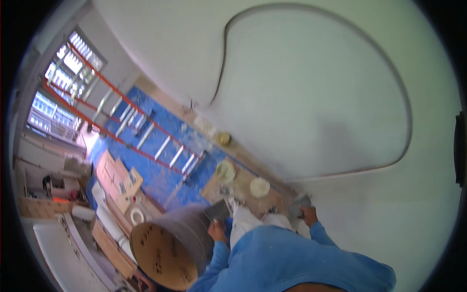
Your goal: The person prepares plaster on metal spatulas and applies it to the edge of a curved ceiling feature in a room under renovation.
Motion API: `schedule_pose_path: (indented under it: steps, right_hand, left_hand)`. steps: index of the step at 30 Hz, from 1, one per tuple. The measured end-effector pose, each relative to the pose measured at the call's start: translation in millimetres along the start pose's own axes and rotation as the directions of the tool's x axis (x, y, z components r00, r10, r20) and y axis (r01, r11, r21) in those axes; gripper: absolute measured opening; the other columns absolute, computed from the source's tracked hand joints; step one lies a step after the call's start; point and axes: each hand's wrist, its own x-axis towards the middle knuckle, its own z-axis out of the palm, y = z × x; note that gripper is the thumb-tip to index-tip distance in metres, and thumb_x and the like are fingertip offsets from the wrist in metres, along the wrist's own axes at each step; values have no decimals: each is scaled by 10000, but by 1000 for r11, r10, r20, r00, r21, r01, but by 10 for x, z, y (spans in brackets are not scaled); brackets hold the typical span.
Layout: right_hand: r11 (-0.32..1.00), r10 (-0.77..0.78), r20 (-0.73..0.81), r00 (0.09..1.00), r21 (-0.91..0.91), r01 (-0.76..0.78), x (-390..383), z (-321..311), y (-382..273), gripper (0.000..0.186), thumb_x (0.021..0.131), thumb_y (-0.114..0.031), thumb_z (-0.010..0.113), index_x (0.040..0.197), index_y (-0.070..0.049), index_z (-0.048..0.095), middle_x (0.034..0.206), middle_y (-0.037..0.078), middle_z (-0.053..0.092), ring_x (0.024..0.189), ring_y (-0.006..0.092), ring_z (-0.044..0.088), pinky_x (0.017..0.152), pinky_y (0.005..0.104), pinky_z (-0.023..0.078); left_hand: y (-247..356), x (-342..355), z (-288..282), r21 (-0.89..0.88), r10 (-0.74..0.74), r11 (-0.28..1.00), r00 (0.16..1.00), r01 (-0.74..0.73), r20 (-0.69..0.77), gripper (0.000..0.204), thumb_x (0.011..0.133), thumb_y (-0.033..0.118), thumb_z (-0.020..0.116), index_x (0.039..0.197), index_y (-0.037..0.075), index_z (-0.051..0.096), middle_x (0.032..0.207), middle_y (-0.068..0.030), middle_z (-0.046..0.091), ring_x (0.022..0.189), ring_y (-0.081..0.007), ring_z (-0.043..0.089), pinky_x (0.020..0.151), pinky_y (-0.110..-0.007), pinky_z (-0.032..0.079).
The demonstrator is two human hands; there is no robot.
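My left hand (217, 232) grips a wide grey scraper blade (217, 209), held low over the cardboard drum's side near my white-trousered legs. My right hand (308, 215) holds another grey scraper (300, 203) close to the pale wall (340, 204). Above it, a thin dark groove (411, 126) runs in a large rounded loop around a smooth panel (311, 87), with a grey shadow on its lower right. Whether either blade touches a surface I cannot tell.
An orange aluminium ladder (165, 143) stands over blue floor sheeting (155, 102). Pale buckets (225, 170) sit on a brown board below. A big cardboard drum (163, 255), planks (114, 241), cut boards (116, 180) and clutter lie left. Windows (53, 114) are at upper left.
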Motion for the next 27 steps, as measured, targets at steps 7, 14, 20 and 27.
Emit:
schedule_pose_path:
  steps: [7, 14, 20, 27]
  right_hand:
    - [985, -47, 231, 972, -154, 84, 457, 1572, -451, 342, 830, -161, 690, 1095, 28, 586, 877, 66, 630, 770, 159, 618, 638, 320, 521]
    - [904, -182, 342, 922, -311, 293, 600, 3039, -1313, 415, 822, -138, 703, 1177, 24, 561, 975, 68, 624, 807, 143, 591, 724, 325, 495]
    - [569, -278, 710, 648, -421, 706, 413, 3397, -1639, 595, 748, 50, 601, 1325, -14, 472, 1047, 151, 557, 991, 282, 564, 913, 350, 456]
    - [158, 19, 742, 670, -664, 731, 936, 2655, -1251, 474, 716, 32, 566, 1187, -9, 536, 1043, 198, 574, 940, 332, 570, 829, 397, 468]
  left_hand:
    - [879, 1002, -260, -85, -37, 995, 980, 54, 195, 145, 932, 133, 513, 1017, 38, 583, 752, -34, 617, 543, -102, 542, 490, -236, 463]
    - [1317, 1403, 446, -194, -339, 888, 879, 416, 335, 71, 862, 96, 555, 887, 31, 567, 724, -52, 573, 520, -170, 566, 433, -316, 490]
    - [1261, 1299, 980, -341, -432, 751, 811, 565, 395, 247, 850, 47, 525, 1088, 0, 573, 747, -27, 582, 503, -152, 533, 422, -323, 456]
    - [1728, 1227, 1013, -227, -161, 922, 843, 314, 513, 382, 875, 142, 625, 1221, 9, 530, 840, 11, 623, 589, -54, 544, 507, -229, 439]
